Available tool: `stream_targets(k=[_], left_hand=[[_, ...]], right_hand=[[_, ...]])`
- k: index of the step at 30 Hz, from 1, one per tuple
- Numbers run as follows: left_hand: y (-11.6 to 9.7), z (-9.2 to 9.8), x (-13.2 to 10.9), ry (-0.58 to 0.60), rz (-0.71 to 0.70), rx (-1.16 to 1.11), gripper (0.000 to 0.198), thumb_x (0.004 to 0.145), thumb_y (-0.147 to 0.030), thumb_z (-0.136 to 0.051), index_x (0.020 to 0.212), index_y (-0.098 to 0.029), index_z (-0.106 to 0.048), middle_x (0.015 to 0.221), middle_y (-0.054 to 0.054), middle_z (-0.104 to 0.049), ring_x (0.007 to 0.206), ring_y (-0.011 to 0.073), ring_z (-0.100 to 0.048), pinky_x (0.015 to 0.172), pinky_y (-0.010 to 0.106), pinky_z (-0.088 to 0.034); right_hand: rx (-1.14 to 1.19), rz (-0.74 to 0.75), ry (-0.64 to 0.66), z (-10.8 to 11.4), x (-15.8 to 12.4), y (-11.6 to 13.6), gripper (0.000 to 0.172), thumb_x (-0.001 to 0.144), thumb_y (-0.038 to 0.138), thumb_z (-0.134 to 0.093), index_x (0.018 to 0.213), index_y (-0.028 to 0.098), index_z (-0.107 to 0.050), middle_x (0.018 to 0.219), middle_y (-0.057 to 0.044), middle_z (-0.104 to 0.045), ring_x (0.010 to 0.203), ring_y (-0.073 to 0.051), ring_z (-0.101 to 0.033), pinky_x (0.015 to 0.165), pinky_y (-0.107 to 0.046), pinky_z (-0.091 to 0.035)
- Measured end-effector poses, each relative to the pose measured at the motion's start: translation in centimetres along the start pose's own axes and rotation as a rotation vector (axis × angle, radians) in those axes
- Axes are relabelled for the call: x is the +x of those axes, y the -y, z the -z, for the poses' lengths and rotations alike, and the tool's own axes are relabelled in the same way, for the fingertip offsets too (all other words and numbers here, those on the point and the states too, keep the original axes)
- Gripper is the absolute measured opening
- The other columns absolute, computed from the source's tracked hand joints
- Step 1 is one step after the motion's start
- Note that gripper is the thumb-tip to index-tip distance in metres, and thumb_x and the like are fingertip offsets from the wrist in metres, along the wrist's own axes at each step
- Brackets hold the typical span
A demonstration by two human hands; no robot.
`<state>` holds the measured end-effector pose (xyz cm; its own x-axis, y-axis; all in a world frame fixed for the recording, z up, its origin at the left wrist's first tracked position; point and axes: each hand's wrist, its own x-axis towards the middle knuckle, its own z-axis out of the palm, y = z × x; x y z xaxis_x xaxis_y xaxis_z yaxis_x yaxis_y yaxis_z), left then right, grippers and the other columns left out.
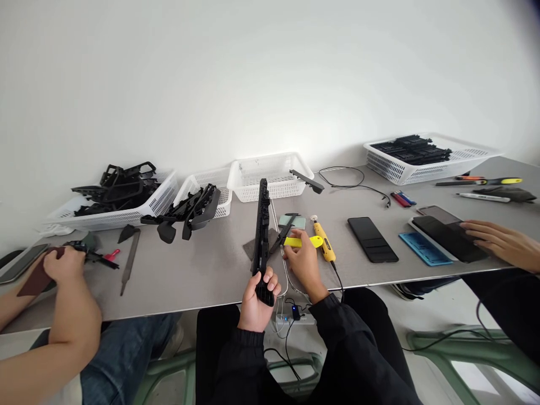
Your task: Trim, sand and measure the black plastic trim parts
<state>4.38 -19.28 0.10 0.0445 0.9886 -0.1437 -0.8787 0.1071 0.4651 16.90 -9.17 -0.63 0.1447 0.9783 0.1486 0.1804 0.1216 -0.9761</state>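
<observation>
My left hand (259,298) is closed round the lower end of a long black plastic part (262,225), which stands nearly upright above the table. To its right, my right hand (304,264) pinches a yellow utility knife (315,242) between thumb and fingers. Behind that hand lie a dark caliper-like tool (283,233) and a dark grey sheet (252,248), partly covered by the black part. A yellow rotary tool (324,241) with a cord rests just right of my right hand.
White baskets (270,188) line the wall, several holding black plastic parts (192,211). A black phone (372,239) lies to the right. One person's hand (70,264) holds brown sandpaper (36,278) at left; another's hand (502,243) touches a phone at right. Cables hang below the table edge.
</observation>
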Motion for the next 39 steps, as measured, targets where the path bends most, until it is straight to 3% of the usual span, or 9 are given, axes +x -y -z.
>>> stream_targets(k=[4,8,13,15,18,21,28,32,39], left_hand=[[0.0,-0.1,0.0,-0.008,-0.007,0.012,0.029,0.092,-0.026,-0.074,0.076,-0.017,-0.052,0.086,0.0,-0.038,0.07,0.0117,-0.035,0.063,0.025,-0.04],[0.0,-0.1,0.0,-0.017,-0.009,0.014,0.029,0.091,-0.027,-0.076,0.076,-0.017,-0.053,0.087,0.0,-0.039,0.071,0.0119,-0.037,0.063,0.025,-0.041],[0.1,-0.1,0.0,-0.034,-0.005,0.02,0.03,0.089,-0.028,-0.078,0.077,-0.017,-0.053,0.086,0.0,-0.04,0.071,0.0119,-0.038,0.063,0.025,-0.041],[0.1,0.0,0.0,-0.043,0.0,0.026,0.03,0.089,-0.028,-0.079,0.077,-0.018,-0.053,0.086,0.0,-0.04,0.071,0.012,-0.038,0.062,0.025,-0.04],[0.2,-0.1,0.0,-0.062,0.002,0.027,0.03,0.089,-0.028,-0.078,0.078,-0.019,-0.052,0.086,0.0,-0.042,0.071,0.0123,-0.039,0.063,0.025,-0.041],[0.2,0.0,0.0,-0.071,-0.004,0.035,0.028,0.089,-0.027,-0.077,0.079,-0.019,-0.052,0.087,0.001,-0.044,0.071,0.0126,-0.04,0.064,0.026,-0.041],[0.2,0.2,0.1,-0.035,-0.016,0.054,0.022,0.085,-0.025,-0.075,0.08,-0.017,-0.055,0.089,0.002,-0.047,0.072,0.0122,-0.04,0.065,0.026,-0.041],[0.1,0.0,0.0,-0.03,-0.013,0.053,0.016,0.085,-0.023,-0.074,0.089,-0.017,-0.06,0.09,0.002,-0.047,0.072,0.012,-0.041,0.066,0.026,-0.041],[0.1,-0.1,0.0,-0.053,-0.012,0.047,0.019,0.083,-0.022,-0.074,0.098,-0.018,-0.061,0.093,0.003,-0.05,0.073,0.0118,-0.043,0.067,0.026,-0.042]], right_hand=[[-0.097,0.051,0.002,0.0,-0.2,-0.1,0.041,0.082,0.022,-0.055,0.123,0.024,-0.06,0.125,-0.009,-0.073,0.06,-0.014,-0.065,0.053,-0.028,-0.053],[-0.228,0.102,0.078,0.1,-0.1,-0.2,0.032,0.087,0.022,-0.052,0.117,0.022,-0.063,0.11,-0.006,-0.078,0.053,-0.014,-0.064,0.062,-0.032,-0.057],[-0.441,0.192,0.175,-0.2,-0.3,0.2,0.034,0.088,0.016,-0.053,0.118,0.021,-0.068,0.115,-0.007,-0.078,0.09,-0.022,-0.073,0.083,-0.033,-0.055],[-0.54,0.238,0.239,-0.3,-0.6,0.5,0.037,0.09,0.015,-0.055,0.124,0.023,-0.068,0.119,-0.007,-0.078,0.098,-0.023,-0.073,0.082,-0.031,-0.052],[-0.68,0.284,0.32,-0.5,-1.1,0.8,0.036,0.096,0.019,-0.055,0.13,0.026,-0.067,0.121,-0.006,-0.078,0.091,-0.022,-0.073,0.072,-0.028,-0.046],[-0.787,0.323,0.348,-0.4,-1.5,1.0,0.031,0.101,0.021,-0.052,0.128,0.026,-0.067,0.115,-0.006,-0.079,0.09,-0.022,-0.071,0.072,-0.029,-0.043],[-0.918,0.49,0.39,0.0,-1.9,1.6,0.016,0.103,0.031,-0.06,0.11,0.022,-0.072,0.108,-0.011,-0.075,0.115,-0.032,-0.054,0.097,-0.043,-0.036],[-0.966,0.549,0.441,-0.2,-1.7,1.8,0.023,0.105,0.041,-0.061,0.112,0.021,-0.072,0.112,-0.012,-0.071,0.113,-0.032,-0.053,0.095,-0.043,-0.037],[-1.063,0.58,0.509,-0.6,-1.9,2.3,0.025,0.11,0.034,-0.049,0.118,0.023,-0.07,0.115,-0.013,-0.067,0.105,-0.031,-0.058,0.085,-0.041,-0.044]])
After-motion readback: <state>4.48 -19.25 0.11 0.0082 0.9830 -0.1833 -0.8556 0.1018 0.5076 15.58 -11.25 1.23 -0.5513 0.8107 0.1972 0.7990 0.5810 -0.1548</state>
